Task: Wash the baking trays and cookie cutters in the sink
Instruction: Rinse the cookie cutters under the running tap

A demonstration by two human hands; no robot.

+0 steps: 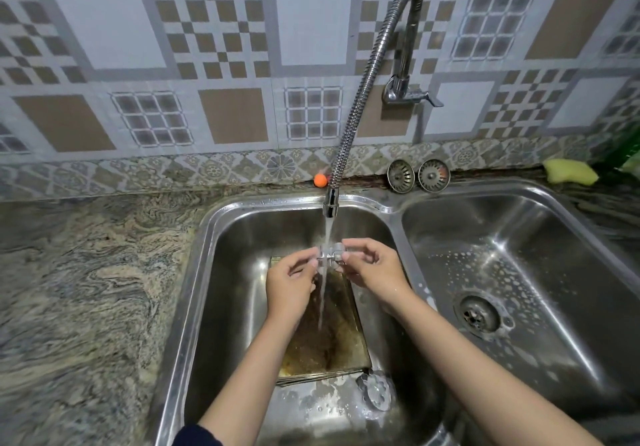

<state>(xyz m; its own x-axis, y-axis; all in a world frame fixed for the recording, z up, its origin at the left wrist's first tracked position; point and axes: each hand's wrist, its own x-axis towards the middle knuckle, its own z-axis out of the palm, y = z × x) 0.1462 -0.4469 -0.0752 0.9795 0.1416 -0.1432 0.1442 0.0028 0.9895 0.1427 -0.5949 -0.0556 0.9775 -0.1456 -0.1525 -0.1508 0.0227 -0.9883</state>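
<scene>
Double stainless sink set in a veined stone counter, seen from the head view; the left basin receives a running stream from the flexible faucet, while the right basin shows soap suds around its drain. A stained baking tray, apparently with another beneath it, lies flat on the floor of the left basin, still brown with residue and so judged unwashed. A flower-shaped cookie cutter rests on the basin floor just beside the tray's near right corner. A second, small metal cookie cutter is held directly in the stream, above the tray's far end. Risk: the wet cutter is thin and slick, so a loose pinch could drop it onto the tray below, and water deflected off its edge may spray over the rim onto the counter (the sharp rim could also nick a fingertip if rubbed hard). The left hand pinches the cutter's left side between thumb and curled fingers; the right hand pinches its right side likewise, the other fingers loosely curled. A yellow sponge lies well apart at the back right, and two strainer plugs lean against the wall tiles
</scene>
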